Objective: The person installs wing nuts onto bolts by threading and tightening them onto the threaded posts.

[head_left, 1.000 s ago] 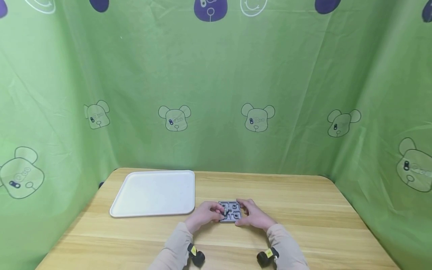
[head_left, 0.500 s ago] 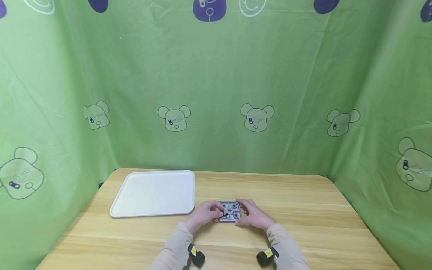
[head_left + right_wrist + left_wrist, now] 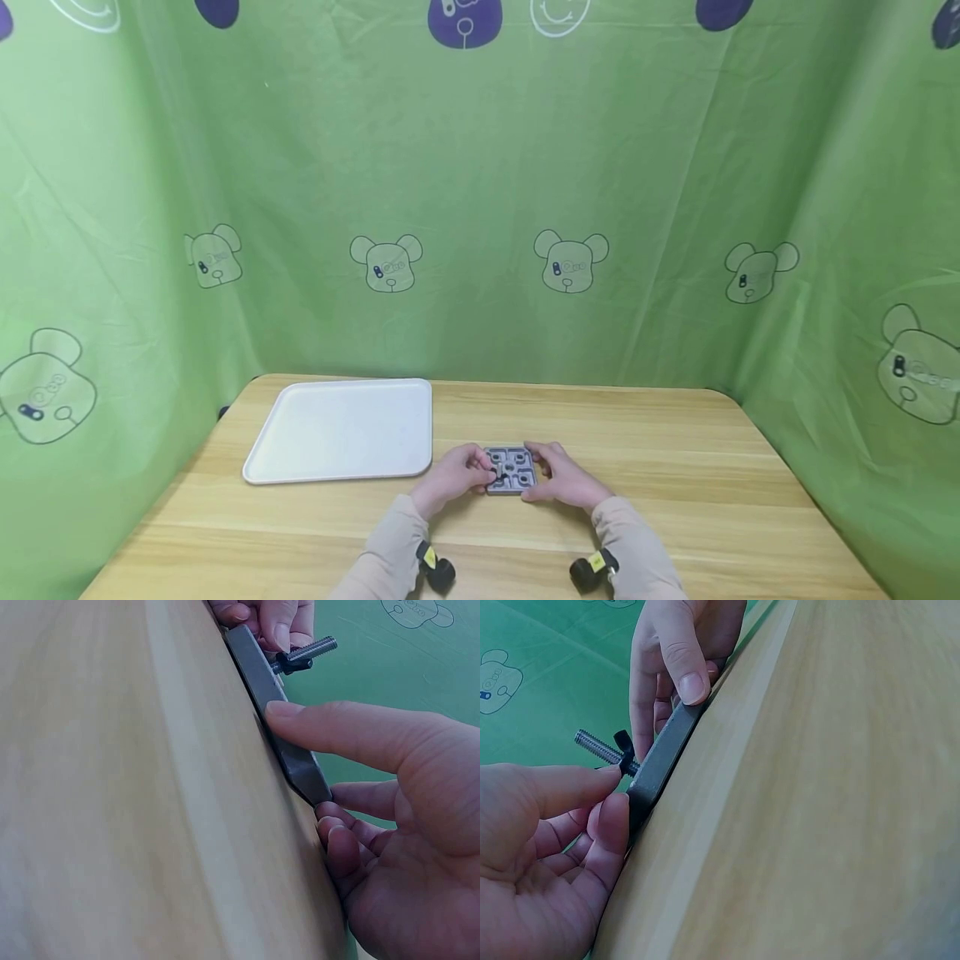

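A square grey metal plate with recessed corners lies on the table. From its left part a threaded stud sticks up, carrying a black wing nut low on the thread. My left hand is at the plate's left side, thumb and index finger at the wing nut, the index fingertip against one wing. The other left fingers are curled in beside the plate. My right hand grips the plate's right side, its thumb on the near edge and fingers at the far corner.
A white tray lies at the back left of the wooden table. Green printed cloth hangs behind and at both sides. A black camera is strapped to each wrist.
The wing nut's wings have turned on the stud, and my left fingers have shifted slightly around it. My right hand and the plate stay in place.
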Motion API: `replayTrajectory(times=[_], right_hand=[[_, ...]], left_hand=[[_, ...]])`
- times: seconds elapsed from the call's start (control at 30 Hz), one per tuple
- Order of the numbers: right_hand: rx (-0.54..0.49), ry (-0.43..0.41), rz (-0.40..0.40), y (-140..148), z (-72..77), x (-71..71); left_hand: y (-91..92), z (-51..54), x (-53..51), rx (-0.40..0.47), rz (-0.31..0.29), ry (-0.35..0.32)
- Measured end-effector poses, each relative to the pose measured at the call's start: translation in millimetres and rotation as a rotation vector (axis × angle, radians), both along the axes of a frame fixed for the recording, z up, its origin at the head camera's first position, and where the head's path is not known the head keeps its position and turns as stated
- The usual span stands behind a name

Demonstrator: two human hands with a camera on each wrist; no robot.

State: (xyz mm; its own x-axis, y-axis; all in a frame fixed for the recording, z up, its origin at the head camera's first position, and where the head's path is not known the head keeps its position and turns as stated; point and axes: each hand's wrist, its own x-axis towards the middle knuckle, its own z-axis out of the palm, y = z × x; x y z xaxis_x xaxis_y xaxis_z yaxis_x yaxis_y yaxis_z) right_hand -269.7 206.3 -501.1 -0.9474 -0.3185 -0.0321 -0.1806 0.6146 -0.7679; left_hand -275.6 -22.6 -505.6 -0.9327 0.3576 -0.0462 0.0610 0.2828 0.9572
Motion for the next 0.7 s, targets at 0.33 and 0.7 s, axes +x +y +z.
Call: replayTrajectory(times=[0.33,0.7], right_hand=[[0.003,-0.001,-0.007,-0.4,0.2,0.6],[-0.003,-0.010,-0.003,-0.2,3.2,1.7]], left_hand=[[-0.2,-0.9,-1.2,0.010,-0.034,-0.002],[-1.1,-1.2,-2.1,-0.006,-0.052,0.006]])
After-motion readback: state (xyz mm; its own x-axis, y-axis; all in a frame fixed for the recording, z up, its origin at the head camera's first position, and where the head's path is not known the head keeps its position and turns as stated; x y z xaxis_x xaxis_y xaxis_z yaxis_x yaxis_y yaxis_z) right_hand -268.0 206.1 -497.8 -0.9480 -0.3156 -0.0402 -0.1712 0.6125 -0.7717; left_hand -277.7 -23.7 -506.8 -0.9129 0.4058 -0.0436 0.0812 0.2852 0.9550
